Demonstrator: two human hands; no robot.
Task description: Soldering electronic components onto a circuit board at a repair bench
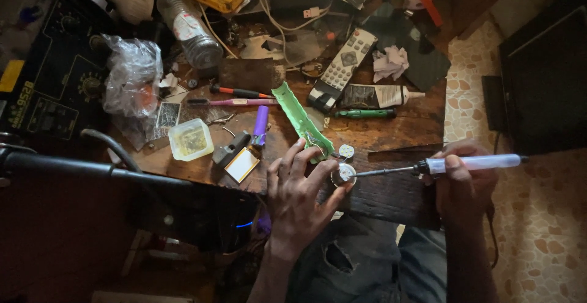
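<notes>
Two hands work at the bench edge: the left hand (301, 192) pinches a small round part (343, 173) beside a green casing (299, 118), while the right hand (463, 184) is closed around a soldering iron (455, 165), tip on the part. Soldering looks underway; steadiness matters next. A labelled glue tube (379, 96) lies behind.

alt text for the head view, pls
A person's left hand steadies a small round part on a cluttered wooden workbench, while the right hand touches a soldering iron tip to it. A green casing lies just behind.
</notes>
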